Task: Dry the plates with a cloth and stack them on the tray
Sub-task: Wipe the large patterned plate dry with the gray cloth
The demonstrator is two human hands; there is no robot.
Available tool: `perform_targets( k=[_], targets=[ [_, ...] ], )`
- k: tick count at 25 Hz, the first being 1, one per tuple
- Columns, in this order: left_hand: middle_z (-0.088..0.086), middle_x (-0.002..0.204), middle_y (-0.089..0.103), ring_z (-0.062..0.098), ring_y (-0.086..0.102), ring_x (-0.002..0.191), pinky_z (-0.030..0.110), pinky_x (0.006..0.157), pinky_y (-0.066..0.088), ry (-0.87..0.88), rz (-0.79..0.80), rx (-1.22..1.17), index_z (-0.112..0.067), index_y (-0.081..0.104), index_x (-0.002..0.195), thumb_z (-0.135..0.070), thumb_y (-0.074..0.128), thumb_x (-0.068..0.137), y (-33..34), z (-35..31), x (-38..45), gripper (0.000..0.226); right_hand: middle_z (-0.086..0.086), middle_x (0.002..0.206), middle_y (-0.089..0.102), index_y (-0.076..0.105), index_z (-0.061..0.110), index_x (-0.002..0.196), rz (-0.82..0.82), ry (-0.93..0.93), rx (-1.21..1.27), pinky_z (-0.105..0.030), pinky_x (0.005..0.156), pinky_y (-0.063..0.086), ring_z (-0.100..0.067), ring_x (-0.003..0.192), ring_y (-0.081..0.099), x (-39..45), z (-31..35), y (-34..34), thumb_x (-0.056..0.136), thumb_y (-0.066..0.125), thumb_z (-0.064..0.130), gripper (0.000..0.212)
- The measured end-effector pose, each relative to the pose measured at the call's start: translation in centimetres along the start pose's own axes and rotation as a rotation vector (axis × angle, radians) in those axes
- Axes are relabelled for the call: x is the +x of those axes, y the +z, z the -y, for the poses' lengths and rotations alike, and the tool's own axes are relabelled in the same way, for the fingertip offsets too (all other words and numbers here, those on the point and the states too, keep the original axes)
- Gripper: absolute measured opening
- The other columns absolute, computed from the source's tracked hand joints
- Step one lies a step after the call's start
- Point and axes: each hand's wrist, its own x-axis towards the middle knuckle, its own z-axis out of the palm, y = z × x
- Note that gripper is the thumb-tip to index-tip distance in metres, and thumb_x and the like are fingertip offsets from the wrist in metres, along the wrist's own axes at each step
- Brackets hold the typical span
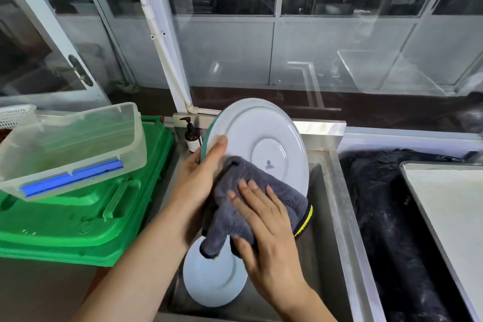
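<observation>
The white plate (264, 138) stands tilted on edge over the steel sink (337, 191), its underside with the maker's mark facing you. Your left hand (201, 172) grips its left rim, thumb laid across the back. Your right hand (264, 225) presses the grey cloth (243, 198) flat against the plate's lower part, fingers straight and spread. A second plate (211, 280) lies down in the sink below the cloth. To the right, a metal tray (449, 206) sits on a dark cloth (379, 206). Left, a clear container (75, 146) rests on green crates (78, 222), with a brown pump bottle (193, 136) behind.
</observation>
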Motion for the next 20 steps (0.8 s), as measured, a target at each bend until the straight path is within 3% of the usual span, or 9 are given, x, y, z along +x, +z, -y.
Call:
perform_targets(
  k=[3,7,10,13,15,18,20],
  targets=[
    [0.015,0.11,0.076,0.029,0.073,0.103,0.041,0.089,0.059,-0.044,-0.003,-0.11,-0.011,0.075,0.111,-0.04,0.075,0.076,-0.5,-0.5,0.6,0.046,0.004,0.161,0.039,0.042,0.019,0.153,-0.072,0.063,-0.051,-0.045,0.124,0.025,-0.02,0.149,0.038,-2.4,-2.8,-0.5,0.109,0.036,0.035,0.047],
    [0.01,0.116,0.075,0.027,0.071,0.109,0.04,0.092,0.057,-0.028,0.101,-0.055,-0.017,0.074,0.117,-0.042,0.072,0.077,-1.8,-0.8,0.8,0.047,0.016,0.165,0.03,0.033,0.034,0.157,-0.263,0.481,0.073,-0.043,0.122,0.025,-0.014,0.154,0.027,-2.8,-4.9,-0.4,0.105,0.038,0.035,0.052],
    [0.011,0.116,0.075,0.028,0.07,0.111,0.042,0.097,0.053,-0.014,0.166,-0.011,-0.019,0.076,0.114,-0.042,0.075,0.073,-1.6,-0.3,0.2,0.047,0.02,0.166,0.026,0.027,0.037,0.159,-0.353,0.634,0.165,-0.044,0.122,0.029,-0.007,0.155,0.022,-0.6,-6.4,-1.1,0.104,0.037,0.046,0.057],
    [0.009,0.114,0.076,0.027,0.07,0.111,0.041,0.098,0.054,0.037,0.188,0.044,-0.021,0.078,0.109,-0.042,0.074,0.075,-1.0,0.0,-0.2,0.04,0.02,0.167,0.019,0.022,0.05,0.157,-0.299,0.626,0.168,-0.048,0.126,0.023,-0.005,0.155,0.017,3.1,-6.8,-2.3,0.104,0.035,0.049,0.055],
    [0.007,0.114,0.076,0.023,0.07,0.112,0.04,0.099,0.053,0.069,0.201,0.076,-0.021,0.077,0.109,-0.043,0.074,0.079,-0.7,0.1,-0.4,0.038,0.022,0.166,0.014,0.016,0.06,0.154,-0.214,0.463,0.117,-0.043,0.128,0.016,-0.005,0.156,0.012,5.0,-5.4,-2.1,0.105,0.036,0.045,0.055],
    [0.007,0.114,0.076,0.021,0.07,0.112,0.036,0.097,0.054,0.068,0.196,0.064,-0.022,0.077,0.111,-0.046,0.078,0.076,-0.9,0.0,-0.3,0.043,0.018,0.167,0.017,0.029,0.035,0.16,-0.113,0.261,0.073,-0.039,0.127,0.015,-0.005,0.156,0.013,6.3,-5.2,-1.8,0.107,0.038,0.039,0.053],
    [0.004,0.112,0.076,0.018,0.07,0.11,0.03,0.091,0.056,0.059,0.201,0.067,-0.024,0.078,0.108,-0.047,0.078,0.073,-1.3,-0.1,-0.3,0.042,0.009,0.168,0.022,0.034,0.03,0.157,-0.174,0.399,0.098,-0.043,0.127,0.016,-0.005,0.156,0.014,7.8,-6.0,-2.6,0.107,0.039,0.036,0.051]
  ],
)
